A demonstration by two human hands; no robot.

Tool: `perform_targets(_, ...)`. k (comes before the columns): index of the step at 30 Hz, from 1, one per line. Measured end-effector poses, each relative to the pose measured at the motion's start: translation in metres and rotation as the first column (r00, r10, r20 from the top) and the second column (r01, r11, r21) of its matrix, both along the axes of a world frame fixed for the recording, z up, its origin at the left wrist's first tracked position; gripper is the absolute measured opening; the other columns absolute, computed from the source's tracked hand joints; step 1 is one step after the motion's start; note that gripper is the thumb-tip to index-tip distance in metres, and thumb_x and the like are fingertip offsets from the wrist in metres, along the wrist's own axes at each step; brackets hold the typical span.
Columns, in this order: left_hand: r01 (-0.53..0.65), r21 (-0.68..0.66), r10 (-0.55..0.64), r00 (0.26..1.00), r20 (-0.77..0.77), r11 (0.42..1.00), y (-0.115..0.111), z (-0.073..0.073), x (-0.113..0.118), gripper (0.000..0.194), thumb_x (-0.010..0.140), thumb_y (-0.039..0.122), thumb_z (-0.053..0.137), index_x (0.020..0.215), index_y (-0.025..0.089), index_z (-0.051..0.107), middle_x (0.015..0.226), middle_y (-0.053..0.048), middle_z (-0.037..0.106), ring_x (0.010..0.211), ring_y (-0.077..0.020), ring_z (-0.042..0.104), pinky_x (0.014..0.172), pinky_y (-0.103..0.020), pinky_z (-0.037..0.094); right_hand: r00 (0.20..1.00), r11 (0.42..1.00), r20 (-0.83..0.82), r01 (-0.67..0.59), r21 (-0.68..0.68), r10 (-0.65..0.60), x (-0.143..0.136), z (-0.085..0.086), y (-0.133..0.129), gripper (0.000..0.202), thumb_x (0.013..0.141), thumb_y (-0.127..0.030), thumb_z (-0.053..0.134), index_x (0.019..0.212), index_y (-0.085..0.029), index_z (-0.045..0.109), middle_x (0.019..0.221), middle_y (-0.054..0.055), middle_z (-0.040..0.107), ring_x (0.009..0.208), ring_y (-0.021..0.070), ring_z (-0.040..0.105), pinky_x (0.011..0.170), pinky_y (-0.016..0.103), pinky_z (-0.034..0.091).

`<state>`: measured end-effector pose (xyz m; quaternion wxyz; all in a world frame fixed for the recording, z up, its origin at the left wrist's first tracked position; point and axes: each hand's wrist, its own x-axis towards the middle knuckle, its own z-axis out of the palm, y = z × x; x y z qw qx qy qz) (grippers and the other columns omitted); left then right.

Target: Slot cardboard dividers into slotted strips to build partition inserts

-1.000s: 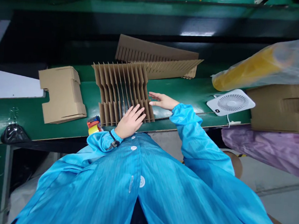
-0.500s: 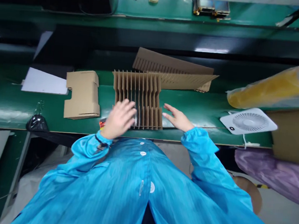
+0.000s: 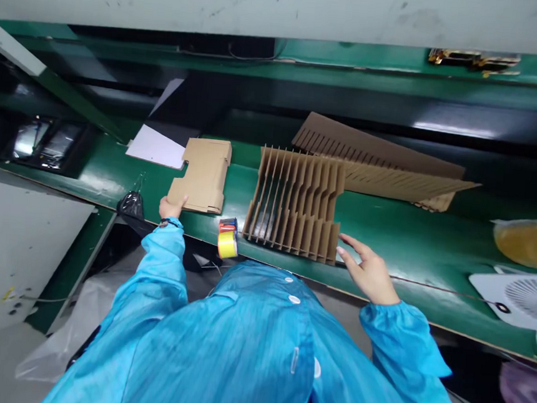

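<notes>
My left hand [image 3: 171, 207] is closed on the near left corner of a flat, folded cardboard box [image 3: 205, 174], thumb on top. To the right of the box stands a cardboard divider grid [image 3: 297, 198] with several parallel upright slats. My right hand [image 3: 368, 273] is at the near right corner of the grid. Its thumb and fingers are apart, with the fingertips touching or almost touching the end slat; I cannot tell which. Between box and grid, at the bench edge, lies a roll of yellow tape [image 3: 227, 244] beside a small red and dark object.
Slotted cardboard strips [image 3: 379, 167] lie behind the grid. At the right are a white fan [image 3: 523, 296] and a yellow wrapped roll [image 3: 532, 243]. A black bag [image 3: 131, 205] hangs at the left bench edge, and white sheets [image 3: 155, 148] lie behind it. A shelf beam [image 3: 285, 11] crosses overhead.
My left hand has moved left from over the divider grid to the cardboard box and taken hold of its corner. My right hand has come closer to the grid's right end. The view has swung left.
</notes>
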<state>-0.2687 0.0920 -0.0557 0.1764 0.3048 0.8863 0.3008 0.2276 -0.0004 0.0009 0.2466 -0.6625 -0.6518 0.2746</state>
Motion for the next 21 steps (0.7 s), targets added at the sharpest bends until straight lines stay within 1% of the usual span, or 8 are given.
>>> perform_targets(3,-0.083,0.064,0.083,0.997,0.006,0.994,0.002,0.011,0.0,0.042,0.064,0.021,0.078,0.073,0.02,0.037,0.069,0.002,0.047,0.092,-0.0244,0.06,0.087,-0.042,0.049,1.0,1.0,-0.001,0.01,0.009,-0.01,0.001,0.001,-0.001,0.049,0.082,-0.052,0.049,0.109,-0.016,0.068,0.115,0.014,0.069,0.108,0.0282,0.065,0.095,0.045,0.051)
perform_targets(7,-0.118,0.228,0.125,0.992,-0.015,0.966,0.006,0.043,0.01,0.028,0.076,0.015,0.067,0.089,0.013,0.042,0.087,-0.005,0.057,0.092,-0.0186,0.062,0.085,-0.034,0.051,0.998,0.992,-0.01,0.061,0.108,-0.06,-0.002,0.011,-0.006,0.042,0.083,-0.049,0.05,0.104,-0.017,0.069,0.11,0.013,0.071,0.104,0.0276,0.066,0.093,0.045,0.052)
perform_targets(10,-0.017,0.352,0.035,0.998,-0.045,0.936,0.001,0.075,0.04,0.022,0.086,0.02,0.057,0.103,0.011,0.048,0.093,-0.007,0.063,0.087,-0.0153,0.065,0.08,-0.029,0.054,0.995,0.973,-0.055,0.09,0.213,-0.08,-0.024,0.036,-0.008,0.034,0.085,-0.044,0.053,0.102,-0.02,0.07,0.105,0.011,0.072,0.1,0.026,0.067,0.092,0.044,0.052)
perform_targets(12,0.152,0.477,-0.062,0.978,-0.199,0.866,-0.008,0.098,0.073,0.024,0.088,0.025,0.057,0.107,0.012,0.054,0.096,-0.008,0.067,0.087,-0.0169,0.067,0.08,-0.031,0.055,0.992,0.969,-0.122,0.024,0.244,0.006,-0.049,0.059,-0.007,0.031,0.085,-0.042,0.057,0.104,-0.021,0.069,0.107,0.01,0.071,0.102,0.0254,0.065,0.095,0.044,0.051)
perform_targets(14,0.412,0.548,-0.141,0.873,-0.468,0.728,-0.021,0.12,0.115,0.026,0.088,0.028,0.058,0.108,0.013,0.06,0.099,-0.01,0.07,0.086,-0.02,0.069,0.08,-0.033,0.055,0.952,0.97,-0.262,-0.101,0.22,0.159,-0.076,0.08,-0.003,0.035,0.084,-0.042,0.06,0.113,-0.023,0.066,0.115,0.011,0.068,0.109,0.0249,0.062,0.097,0.044,0.05)
perform_targets(16,0.68,0.49,-0.245,0.688,-0.683,0.545,-0.037,0.136,0.158,0.026,0.089,0.023,0.058,0.113,0.015,0.062,0.102,-0.01,0.072,0.085,-0.0202,0.07,0.08,-0.031,0.056,0.829,0.964,-0.496,-0.186,0.192,0.259,-0.097,0.094,0.001,0.051,0.085,-0.049,0.058,0.13,-0.025,0.055,0.13,0.011,0.06,0.114,0.0241,0.059,0.095,0.043,0.052)
perform_targets(19,0.935,0.329,-0.424,0.353,-0.834,0.13,-0.057,0.146,0.216,0.033,0.091,0.015,0.053,0.124,0.017,0.057,0.109,-0.008,0.071,0.096,-0.018,0.07,0.082,-0.024,0.056,0.651,0.968,-0.719,-0.205,0.145,0.246,-0.112,0.1,0.003,0.066,0.084,-0.063,0.051,0.139,-0.027,0.043,0.139,0.011,0.052,0.12,0.0238,0.056,0.092,0.04,0.054)
perform_targets(21,0.942,0.323,-0.479,0.242,-0.844,-0.094,-0.064,0.142,0.246,0.033,0.093,0.013,0.049,0.124,0.015,0.055,0.112,-0.008,0.07,0.11,-0.0185,0.064,0.085,-0.024,0.055,0.656,0.99,-0.741,-0.112,0.089,0.141,-0.111,0.095,0.0,0.066,0.082,-0.066,0.052,0.132,-0.024,0.047,0.131,0.012,0.058,0.118,0.0243,0.057,0.094,0.04,0.052)
